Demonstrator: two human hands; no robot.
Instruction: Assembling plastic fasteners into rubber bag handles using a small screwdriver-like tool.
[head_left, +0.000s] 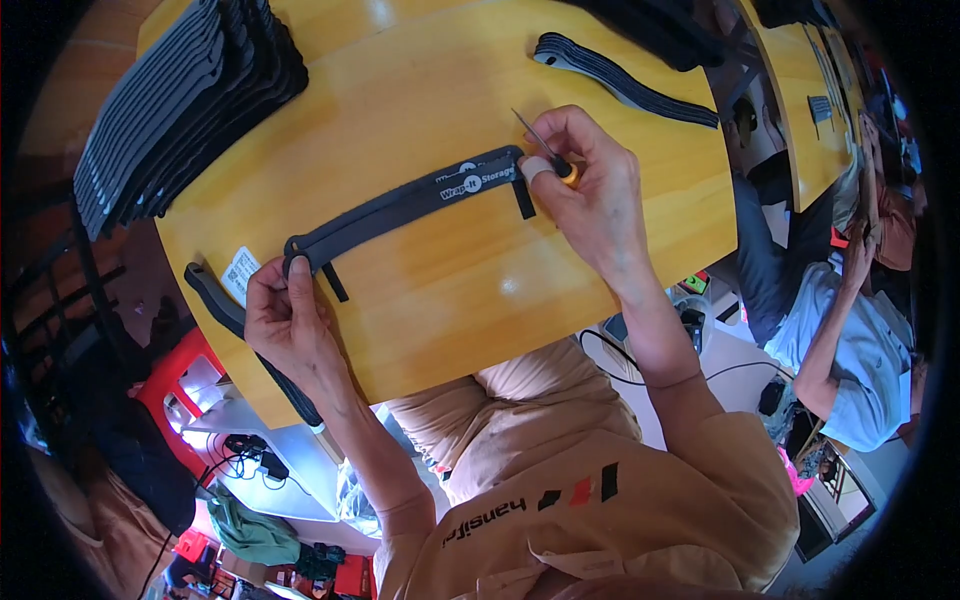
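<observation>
A pair of dark grey storage straps (400, 204) with pale printing lies nearly lined up across the yellow wooden table. My left hand (293, 310) pinches their left end, thumb on top by the rounded tip. Held in my right hand (598, 190) is a small screwdriver-like tool (566, 170) with a thin metal shaft and a yellow-and-black handle; its tip points up and left. The right thumb, wrapped with a pale band, is close to the straps' right end; whether it touches cannot be seen. Short black tabs (525, 199) stick out below both ends.
A thick stack of similar straps (180, 100) fills the far left. A smaller bundle (625, 82) lies at the far right, and more straps (213, 295) lie beside my left hand with a white label (240, 270). Another person (840, 340) sits at the right by a second table (815, 130).
</observation>
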